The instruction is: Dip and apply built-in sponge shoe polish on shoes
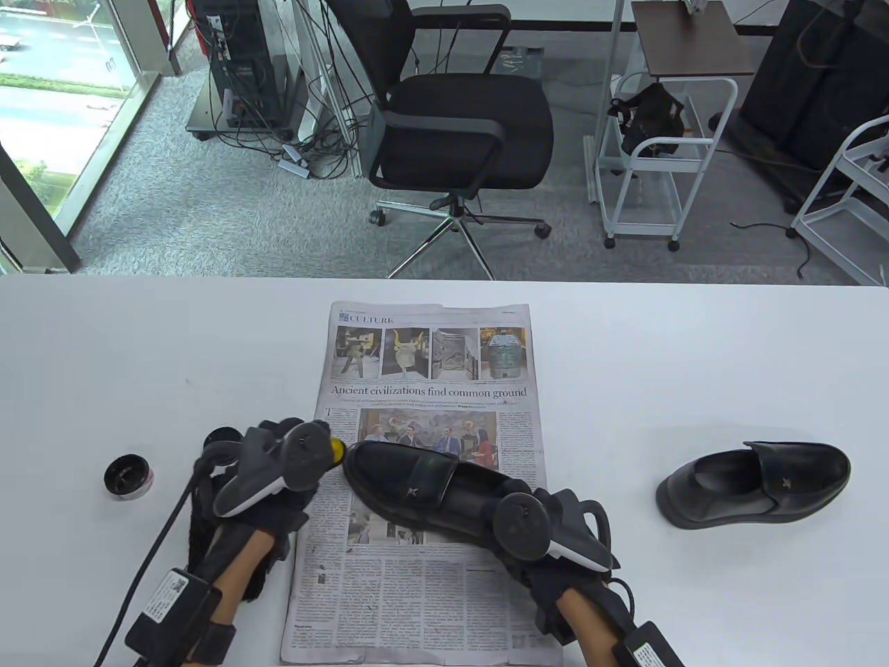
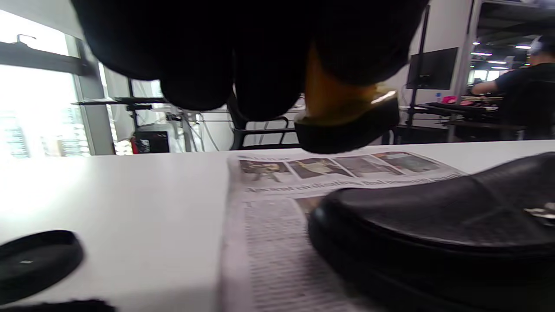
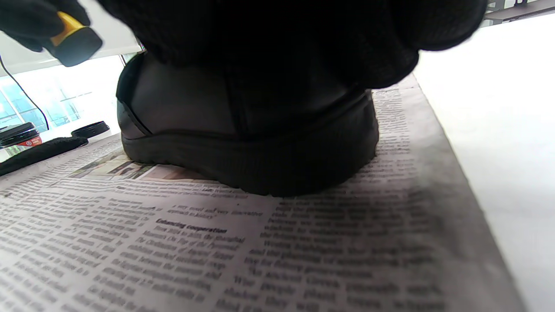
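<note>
White and broad, our table (image 1: pixel 139 347) carries a newspaper (image 1: pixel 424 590) spread at the middle of its near edge, and on that sheet lies the black loafer (image 1: pixel 417 486) we are working on, toe toward the table's left. Our left hand (image 1: pixel 278 458) pinches the yellow-handled sponge applicator (image 1: pixel 338 450), its dark sponge hovering just off the toe; in the left wrist view the sponge (image 2: pixel 347 130) hangs above the shoe, apart from the leather. Our right hand (image 1: pixel 549 528) sits on the heel end of the loafer, steadying it; the right wrist view shows glove over the heel, but we cannot tell whether the fingers curl round it or merely press. The open polish tin (image 1: pixel 128 476) stands near the table's left edge with a black lid (image 2: pixel 34 260) close by. We judge the dipping done and the rubbing either just starting or about to; whether any polish is on the leather yet, the pictures do not show. The second loafer (image 1: pixel 753 483) waits untouched toward the table's right edge, off the paper, so at least half the job remains. Beyond the far edge we see grey carpet, a black office chair (image 1: pixel 458 125), a white trolley (image 1: pixel 660 160), tangled cables and a bright window on the left.
</note>
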`<state>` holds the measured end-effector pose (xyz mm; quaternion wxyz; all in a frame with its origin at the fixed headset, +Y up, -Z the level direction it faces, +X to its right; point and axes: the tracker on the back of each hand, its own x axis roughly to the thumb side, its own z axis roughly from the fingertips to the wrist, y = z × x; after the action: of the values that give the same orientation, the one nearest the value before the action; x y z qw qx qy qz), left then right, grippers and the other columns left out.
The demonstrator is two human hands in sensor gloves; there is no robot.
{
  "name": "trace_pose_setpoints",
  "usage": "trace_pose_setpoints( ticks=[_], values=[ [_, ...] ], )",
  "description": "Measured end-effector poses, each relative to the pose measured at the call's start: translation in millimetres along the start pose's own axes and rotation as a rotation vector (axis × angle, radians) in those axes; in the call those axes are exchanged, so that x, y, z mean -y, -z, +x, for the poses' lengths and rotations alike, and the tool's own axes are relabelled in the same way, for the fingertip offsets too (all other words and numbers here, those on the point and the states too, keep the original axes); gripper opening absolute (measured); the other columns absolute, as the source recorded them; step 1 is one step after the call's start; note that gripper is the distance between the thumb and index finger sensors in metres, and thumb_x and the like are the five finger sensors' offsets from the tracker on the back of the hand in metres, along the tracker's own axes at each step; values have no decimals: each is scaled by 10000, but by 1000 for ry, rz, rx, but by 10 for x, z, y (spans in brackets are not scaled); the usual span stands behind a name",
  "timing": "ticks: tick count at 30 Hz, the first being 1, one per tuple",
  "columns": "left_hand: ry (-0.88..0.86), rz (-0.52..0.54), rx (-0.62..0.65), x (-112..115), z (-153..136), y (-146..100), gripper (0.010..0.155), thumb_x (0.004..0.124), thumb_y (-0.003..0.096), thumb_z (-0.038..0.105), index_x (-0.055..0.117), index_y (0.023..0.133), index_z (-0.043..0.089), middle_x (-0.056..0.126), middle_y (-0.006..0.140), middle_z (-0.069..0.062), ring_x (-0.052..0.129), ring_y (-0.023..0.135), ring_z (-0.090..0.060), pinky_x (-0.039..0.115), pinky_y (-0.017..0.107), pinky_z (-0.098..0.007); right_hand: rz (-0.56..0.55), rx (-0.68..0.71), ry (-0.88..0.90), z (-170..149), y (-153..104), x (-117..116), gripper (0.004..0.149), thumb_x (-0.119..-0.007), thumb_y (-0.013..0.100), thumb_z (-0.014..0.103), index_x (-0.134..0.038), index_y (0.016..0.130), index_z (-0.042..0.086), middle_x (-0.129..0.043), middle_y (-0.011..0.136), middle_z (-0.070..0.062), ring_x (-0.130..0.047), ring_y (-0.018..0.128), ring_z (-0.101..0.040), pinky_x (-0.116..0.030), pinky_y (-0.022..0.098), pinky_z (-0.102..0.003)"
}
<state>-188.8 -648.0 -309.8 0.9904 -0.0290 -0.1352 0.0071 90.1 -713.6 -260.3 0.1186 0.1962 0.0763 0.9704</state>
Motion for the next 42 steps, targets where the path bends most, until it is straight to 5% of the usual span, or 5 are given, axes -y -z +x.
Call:
trace_pose_setpoints(
  ticks=[8,16,29,36,42],
  values=[
    [-133,-39,165,59,673,251,461,775,572,382,762,987,182,894,879,-108,844,837,-434,702,638,-623,2,1,0,-2,-1,2,387,-737,464,374,-764,820,226,-616,957,-91,-818,660,-488,-684,551,-655],
    [-144,-64,203,189,919,505,490,757,573,439,792,975,162,885,873,-129,844,820,-434,706,630,-620,3,3,-3,-1,-3,2,386,-736,465,375,-763,820,226,-617,957,-91,-817,662,-488,-684,551,-656],
    [1,-68,-14,381,404,748,483,751,568,425,796,955,139,896,838,-115,862,793,-413,719,618,-614,5,2,-3,2,-2,4,387,-737,464,374,-764,821,225,-616,958,-93,-816,661,-489,-683,552,-657],
    [116,-85,-44,314,144,585,471,759,562,425,809,949,162,942,851,-113,909,787,-407,756,611,-604,5,3,-3,3,0,3,389,-736,465,375,-761,822,222,-614,958,-94,-816,661,-487,-683,551,-656],
    [165,-117,22,291,207,398,473,765,565,432,803,952,162,935,869,-121,902,799,-405,749,620,-605,5,0,-5,5,0,3,389,-735,466,376,-760,822,222,-613,958,-94,-814,663,-487,-682,551,-657]
  ],
)
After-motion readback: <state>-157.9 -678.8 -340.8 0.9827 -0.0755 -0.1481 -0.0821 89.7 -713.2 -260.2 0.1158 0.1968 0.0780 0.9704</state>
